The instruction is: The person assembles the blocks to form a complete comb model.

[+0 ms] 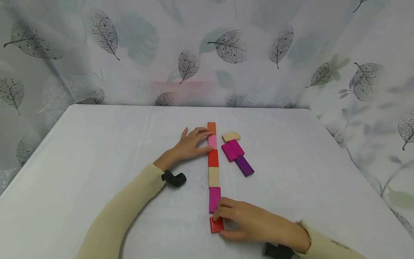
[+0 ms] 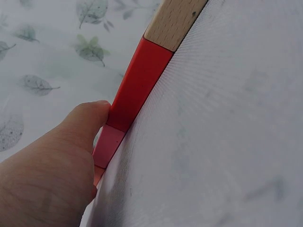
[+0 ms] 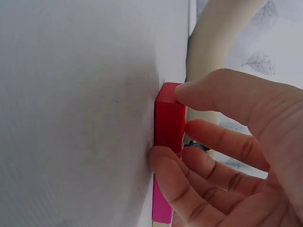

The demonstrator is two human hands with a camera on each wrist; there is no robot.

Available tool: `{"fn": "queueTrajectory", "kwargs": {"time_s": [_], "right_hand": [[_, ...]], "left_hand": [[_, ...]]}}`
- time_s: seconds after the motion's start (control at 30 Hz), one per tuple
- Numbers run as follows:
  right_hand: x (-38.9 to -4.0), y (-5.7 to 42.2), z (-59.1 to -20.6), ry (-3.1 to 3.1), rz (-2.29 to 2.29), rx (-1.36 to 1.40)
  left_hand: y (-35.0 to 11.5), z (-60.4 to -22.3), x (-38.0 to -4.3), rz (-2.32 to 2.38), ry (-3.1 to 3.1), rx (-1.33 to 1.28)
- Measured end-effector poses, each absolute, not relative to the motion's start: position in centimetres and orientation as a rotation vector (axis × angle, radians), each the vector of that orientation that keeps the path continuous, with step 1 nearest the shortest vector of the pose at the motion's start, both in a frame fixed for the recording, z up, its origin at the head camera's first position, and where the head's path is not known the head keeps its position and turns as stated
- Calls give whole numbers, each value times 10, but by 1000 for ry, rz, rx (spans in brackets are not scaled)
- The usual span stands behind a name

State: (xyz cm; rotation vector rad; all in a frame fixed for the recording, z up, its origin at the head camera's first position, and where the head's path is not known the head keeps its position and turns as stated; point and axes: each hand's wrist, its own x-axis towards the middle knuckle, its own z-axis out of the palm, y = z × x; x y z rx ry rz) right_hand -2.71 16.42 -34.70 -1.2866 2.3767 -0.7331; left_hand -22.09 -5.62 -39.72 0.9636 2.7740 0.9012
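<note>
A straight row of flat blocks runs toward the person on the white table. From the far end come an orange block, a pink block, a red-orange block, a natural wood block and a magenta block. My left hand rests at the row's left side, fingertips and thumb touching it around the pink block; its thumb meets the red-orange block in the left wrist view. With my right hand I pinch a red block at the near end, a narrow gap from the magenta one.
Right of the row lie a loose natural wood block, two magenta blocks side by side and a purple block. A leaf-patterned curtain hangs behind the white table.
</note>
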Motion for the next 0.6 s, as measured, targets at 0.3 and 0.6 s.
{"fn": "queueTrajectory", "kwargs": {"time_s": [0.3,0.6], "right_hand": [[-28,164,-346,2376,-726,-1178],[-27,163,-349,2416,-685,-1292]], "left_hand": [[-56,-398,-222,898,2776,962],[-56,-397,-222,901,2774,957]]}}
